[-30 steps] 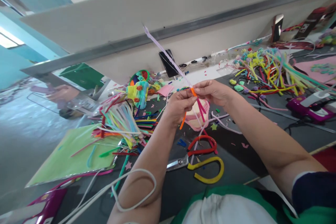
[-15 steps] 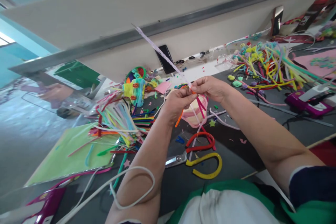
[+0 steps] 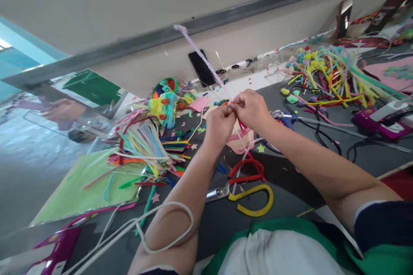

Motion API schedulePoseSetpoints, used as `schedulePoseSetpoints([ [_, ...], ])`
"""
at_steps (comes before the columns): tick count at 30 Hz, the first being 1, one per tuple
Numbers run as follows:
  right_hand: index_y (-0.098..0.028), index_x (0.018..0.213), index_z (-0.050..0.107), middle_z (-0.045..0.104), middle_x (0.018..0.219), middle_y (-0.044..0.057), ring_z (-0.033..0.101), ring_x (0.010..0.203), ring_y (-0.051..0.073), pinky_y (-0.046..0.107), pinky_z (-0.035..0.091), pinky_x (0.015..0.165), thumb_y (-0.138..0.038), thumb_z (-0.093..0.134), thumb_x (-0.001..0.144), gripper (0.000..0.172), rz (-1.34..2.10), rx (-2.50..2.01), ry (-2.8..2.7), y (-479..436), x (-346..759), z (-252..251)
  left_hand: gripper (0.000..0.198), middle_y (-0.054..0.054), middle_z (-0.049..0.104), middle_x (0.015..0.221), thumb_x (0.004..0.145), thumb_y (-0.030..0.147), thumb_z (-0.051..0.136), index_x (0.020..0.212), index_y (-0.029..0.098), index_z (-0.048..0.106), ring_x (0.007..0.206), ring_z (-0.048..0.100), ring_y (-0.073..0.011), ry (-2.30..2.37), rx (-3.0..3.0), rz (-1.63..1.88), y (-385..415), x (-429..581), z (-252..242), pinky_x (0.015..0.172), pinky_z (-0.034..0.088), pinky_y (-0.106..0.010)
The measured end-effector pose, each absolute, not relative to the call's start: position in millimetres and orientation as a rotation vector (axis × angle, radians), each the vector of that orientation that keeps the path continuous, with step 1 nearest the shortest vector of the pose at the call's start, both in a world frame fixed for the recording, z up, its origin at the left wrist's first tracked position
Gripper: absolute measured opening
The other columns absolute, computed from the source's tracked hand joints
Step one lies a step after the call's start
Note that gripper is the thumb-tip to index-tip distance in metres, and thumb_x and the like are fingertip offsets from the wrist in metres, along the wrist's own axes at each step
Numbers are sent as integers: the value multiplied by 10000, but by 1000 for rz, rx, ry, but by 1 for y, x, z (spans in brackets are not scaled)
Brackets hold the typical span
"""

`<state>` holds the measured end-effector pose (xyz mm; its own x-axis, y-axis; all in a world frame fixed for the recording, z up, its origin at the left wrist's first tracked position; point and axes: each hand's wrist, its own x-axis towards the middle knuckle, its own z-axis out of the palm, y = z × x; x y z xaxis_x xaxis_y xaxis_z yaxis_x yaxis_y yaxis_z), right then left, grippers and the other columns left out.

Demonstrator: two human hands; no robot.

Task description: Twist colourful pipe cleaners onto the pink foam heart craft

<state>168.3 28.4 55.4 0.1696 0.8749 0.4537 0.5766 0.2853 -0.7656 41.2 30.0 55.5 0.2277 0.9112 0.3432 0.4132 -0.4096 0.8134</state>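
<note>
Head view: grasping the lower part of a fuzzy lilac stem (image 3: 206, 63) in pinched fingertips, with left hand (image 3: 221, 124) and right hand (image 3: 253, 109) close together at the grip. Exact contact hidden by the knuckles. Rises from above the fingers, pointing up-left and away from the body; long axis on a diagonal, free end hooked over to the left. Just below the fingers: a red-pink strand (image 3: 241, 124), partly hidden, over a pink piece (image 3: 247, 137).

Compared with half a second ago: free end now bent, formerly straight; slant slightly steeper. Right hand turned further over the grip. Orange tail below the left fingers no longer visible. Newly in sight to the right of the fingers, beside the forearm: a blue object (image 3: 288, 121), identity unclear.

Farther out, beyond the fingers and partly behind the stem: a dark phone (image 3: 204, 76). Nearer the body than the fingers: scissors (image 3: 222, 191) with red and yellow handles. Left of the fingers: a bundle of coloured stems (image 3: 148, 146). Well right of the fingers: a tangled heap (image 3: 335, 75), mostly yellow.
</note>
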Motion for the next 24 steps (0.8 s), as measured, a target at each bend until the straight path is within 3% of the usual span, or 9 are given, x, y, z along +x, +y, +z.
schedulePoseSetpoints([
  [5, -177, 823, 682, 663, 810, 34, 588, 843, 172, 285, 459, 738, -401, 686, 704, 254, 1045, -879, -1311, 12, 167, 78, 160, 29, 449, 550, 728, 258, 625, 632, 142, 572, 514, 344, -65, 1015, 1833, 1235, 10, 32, 90, 492, 282, -211],
  [8, -191, 838, 704, 674, 814, 25, 599, 890, 170, 282, 474, 749, -401, 735, 660, 277, 1220, -698, -1245, 0, 168, 90, 191, 28, 431, 525, 716, 292, 670, 630, 142, 589, 486, 342, -58, 894, 1745, 1196, -1, 28, 103, 468, 279, -210],
  [14, -195, 730, 704, 656, 735, 3, 621, 829, 155, 271, 487, 700, -312, 740, 668, 137, 1289, -666, -1253, -16, 174, 105, 222, 27, 413, 511, 658, 308, 738, 622, 151, 587, 471, 376, -60, 802, 1632, 1122, -9, 25, 108, 437, 288, -203],
  [24, -174, 689, 625, 576, 665, -10, 562, 735, 137, 246, 432, 616, -326, 708, 690, 173, 981, -899, -1386, -11, 171, 106, 170, 20, 495, 538, 673, 294, 706, 682, 137, 642, 532, 439, -77, 969, 1694, 1078, -5, 29, 107, 465, 312, -195],
])
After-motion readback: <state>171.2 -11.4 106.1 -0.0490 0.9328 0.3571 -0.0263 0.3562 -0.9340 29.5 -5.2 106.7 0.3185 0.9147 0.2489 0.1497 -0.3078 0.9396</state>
